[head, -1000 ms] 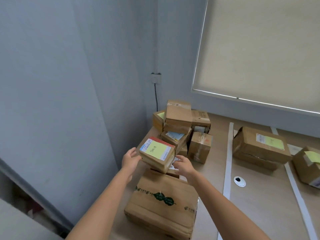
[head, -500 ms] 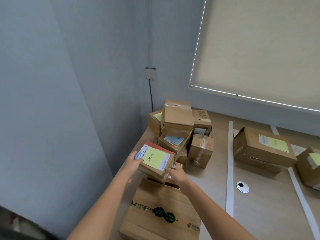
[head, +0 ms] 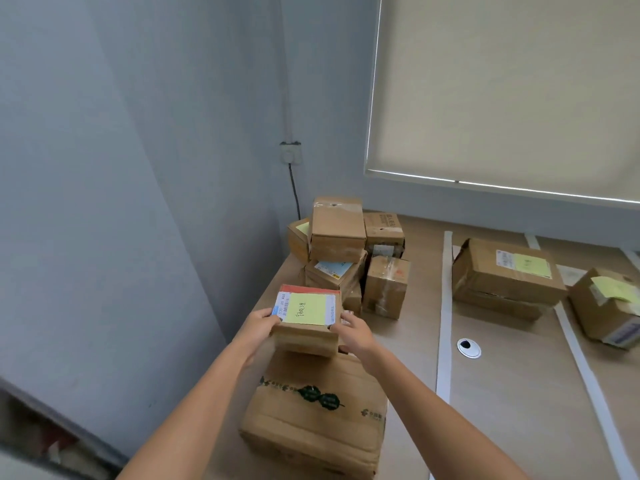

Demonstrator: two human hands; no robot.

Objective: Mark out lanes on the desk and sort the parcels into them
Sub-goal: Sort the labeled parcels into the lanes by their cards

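above the desk (head: 512, 393) – 2 hands, left (head: 258, 325) and right (head: 351, 332), fingers clasping 1 small parcel (head: 306, 320).

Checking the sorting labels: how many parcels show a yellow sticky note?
4: the held parcel, one at the pile's back left, and two past the tape strip, and. Others may be hidden.
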